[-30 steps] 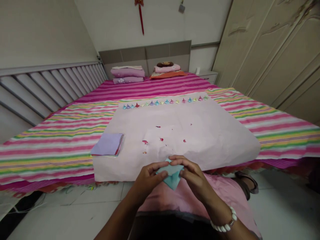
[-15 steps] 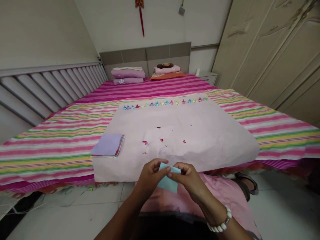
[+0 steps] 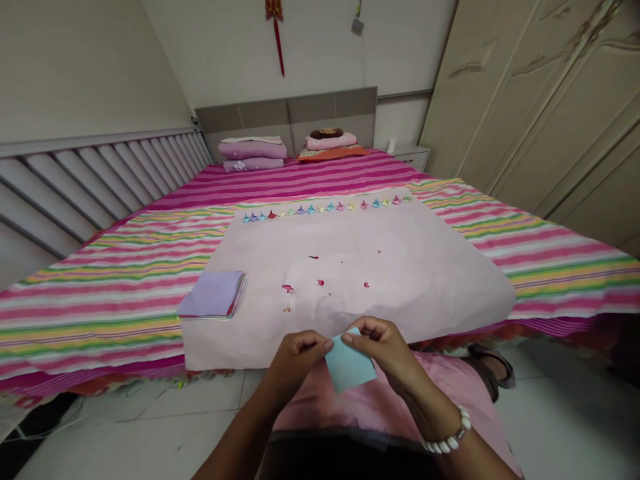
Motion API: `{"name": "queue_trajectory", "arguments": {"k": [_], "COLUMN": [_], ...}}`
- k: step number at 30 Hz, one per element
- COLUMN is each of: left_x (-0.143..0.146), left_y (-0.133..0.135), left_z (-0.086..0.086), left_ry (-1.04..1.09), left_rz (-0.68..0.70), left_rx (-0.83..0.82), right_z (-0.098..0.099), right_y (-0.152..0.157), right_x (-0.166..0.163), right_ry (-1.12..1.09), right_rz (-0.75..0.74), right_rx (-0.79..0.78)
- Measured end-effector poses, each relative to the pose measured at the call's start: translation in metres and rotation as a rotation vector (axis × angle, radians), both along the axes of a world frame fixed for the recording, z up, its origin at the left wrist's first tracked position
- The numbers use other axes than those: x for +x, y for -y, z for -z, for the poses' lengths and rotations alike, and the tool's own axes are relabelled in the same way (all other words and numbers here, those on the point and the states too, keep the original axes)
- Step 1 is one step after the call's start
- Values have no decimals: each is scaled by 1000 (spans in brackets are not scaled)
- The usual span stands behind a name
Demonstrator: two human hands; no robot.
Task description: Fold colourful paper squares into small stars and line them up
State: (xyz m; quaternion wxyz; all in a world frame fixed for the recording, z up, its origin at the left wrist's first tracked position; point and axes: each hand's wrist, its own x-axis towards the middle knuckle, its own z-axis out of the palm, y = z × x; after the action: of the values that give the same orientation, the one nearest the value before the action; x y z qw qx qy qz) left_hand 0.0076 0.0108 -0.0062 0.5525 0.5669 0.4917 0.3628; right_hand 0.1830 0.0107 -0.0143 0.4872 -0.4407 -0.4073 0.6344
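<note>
A light-blue sheet of folding paper (image 3: 350, 367) is held over my lap, in front of the bed's near edge. My left hand (image 3: 297, 357) is closed, thumb against fingers, at the paper's upper left corner. With thumb and fingers my right hand (image 3: 380, 343) pinches the top edge of the same sheet; a white bead bracelet is on that wrist. Ahead lies a large pale sheet (image 3: 425, 267) with small torn holes in it. Along its far edge runs a row of small folded paper pieces (image 3: 301, 211) in several colours.
A stack of square coloured paper (image 3: 213, 293), purple on top, sits at the pale sheet's left. Striped bedding (image 3: 125, 267) covers the bed. Folded bedding (image 3: 254, 153) is piled by the headboard (image 3: 260, 113). A rail stands at left, a wardrobe (image 3: 540, 100) at right.
The blue paper has been turned and shifted slightly right, and more of its face shows. My left hand has moved to its corner, farther from my right hand. The view has tilted slightly.
</note>
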Motion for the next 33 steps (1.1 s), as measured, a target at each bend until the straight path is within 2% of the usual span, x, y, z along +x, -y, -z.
{"name": "queue_trajectory", "arguments": {"k": [5, 8, 11, 16, 21, 24, 28, 33], "left_x": [-2, 0, 3, 11, 16, 20, 25, 25], "left_y": [3, 3, 3, 5, 7, 9, 15, 19], "left_z": [-1, 1, 4, 8, 12, 12, 11, 15], "left_ry": [-42, -31, 12, 72, 91, 136, 183, 203], "left_rz": [75, 66, -45, -306, -472, -485, -387, -277], "left_rx": [56, 67, 59, 104, 118, 92, 58, 41], "right_z": [-2, -4, -5, -2, -1, 2, 11, 10], "right_y": [-2, -3, -4, -1, 7, 10, 10, 6], "right_x": [2, 4, 6, -2, -17, -25, -31, -19], "right_ry": [-10, -21, -91, -389, -593, -524, -372, -152], "right_rz": [6, 14, 12, -83, -67, -68, 89, 213], "right_rx": [-11, -18, -21, -99, -82, -47, -46, 73]}}
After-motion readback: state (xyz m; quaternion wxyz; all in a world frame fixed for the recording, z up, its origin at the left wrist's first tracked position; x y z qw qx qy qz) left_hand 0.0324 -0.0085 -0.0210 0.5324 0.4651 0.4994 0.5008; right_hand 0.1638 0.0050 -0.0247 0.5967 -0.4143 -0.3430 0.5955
